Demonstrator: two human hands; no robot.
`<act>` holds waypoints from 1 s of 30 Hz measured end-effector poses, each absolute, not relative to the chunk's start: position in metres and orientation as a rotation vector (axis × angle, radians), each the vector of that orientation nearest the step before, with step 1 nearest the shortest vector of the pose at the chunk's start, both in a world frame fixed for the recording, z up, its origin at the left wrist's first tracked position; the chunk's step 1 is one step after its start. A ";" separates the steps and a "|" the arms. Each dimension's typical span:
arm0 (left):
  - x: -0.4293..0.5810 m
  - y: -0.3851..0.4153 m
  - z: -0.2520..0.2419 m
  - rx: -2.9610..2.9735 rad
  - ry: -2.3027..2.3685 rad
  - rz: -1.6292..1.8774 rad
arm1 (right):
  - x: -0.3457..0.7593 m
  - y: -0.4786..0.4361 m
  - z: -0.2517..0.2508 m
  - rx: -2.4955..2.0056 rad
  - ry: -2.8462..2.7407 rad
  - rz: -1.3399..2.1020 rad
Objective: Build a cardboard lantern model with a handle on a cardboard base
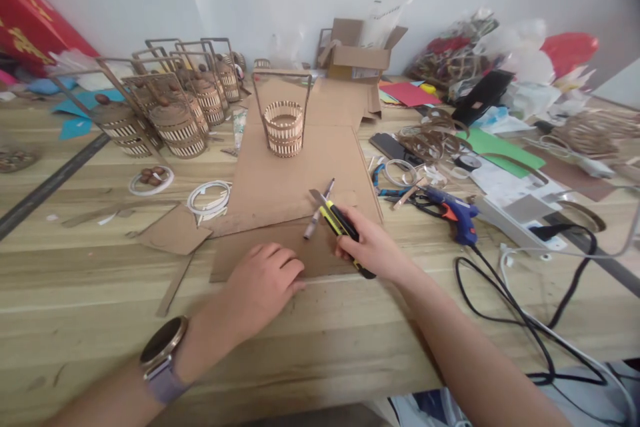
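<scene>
The right hand [367, 243] is closing its fingers around the handle of a yellow and black knife [345, 223], with the thumb side toward the other hand. The blade is sticking out beyond the fingers, pointing away from the person over the cardboard [310, 167]; I cannot tell whether it is touching. A pen [311, 223] is lying on the cardboard, just left of the knife and between the two hands. The left hand [265, 280] is resting palm down at the cardboard's near edge, its fingers curving close together; their undersides are hidden, so I cannot tell whether they are gripping anything. A small open basket [284, 147] is standing upright on the cardboard's far part, well beyond both hands' fingers. Left of the cardboard, a white ring [209, 200] is lying near its edge; right of it, a blue glue gun [457, 213] is lying.
</scene>
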State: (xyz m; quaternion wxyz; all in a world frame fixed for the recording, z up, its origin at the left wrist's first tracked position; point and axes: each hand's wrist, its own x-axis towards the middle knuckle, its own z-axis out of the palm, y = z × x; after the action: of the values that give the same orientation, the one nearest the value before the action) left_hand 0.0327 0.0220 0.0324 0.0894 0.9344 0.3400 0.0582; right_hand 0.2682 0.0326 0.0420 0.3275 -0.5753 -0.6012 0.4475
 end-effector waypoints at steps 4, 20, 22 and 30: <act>0.045 0.023 0.037 2.846 0.977 0.167 | 0.265 0.032 0.039 -1.437 -1.510 1.254; 0.043 0.116 0.030 2.891 1.418 0.292 | 0.263 0.033 0.032 -1.423 -1.444 1.251; 0.039 0.121 0.031 2.884 1.449 0.301 | 0.263 0.033 0.030 -1.417 -1.446 1.266; 0.034 0.101 0.008 2.918 1.302 0.710 | 0.263 0.034 0.030 -1.352 -1.376 1.344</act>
State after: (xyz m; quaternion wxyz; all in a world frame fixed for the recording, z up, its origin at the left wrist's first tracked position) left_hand 0.0342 0.1014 0.0085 -0.0657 0.8896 0.3969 0.2163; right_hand 0.2631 0.0340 0.0299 0.3851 -0.5305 -0.5402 0.5277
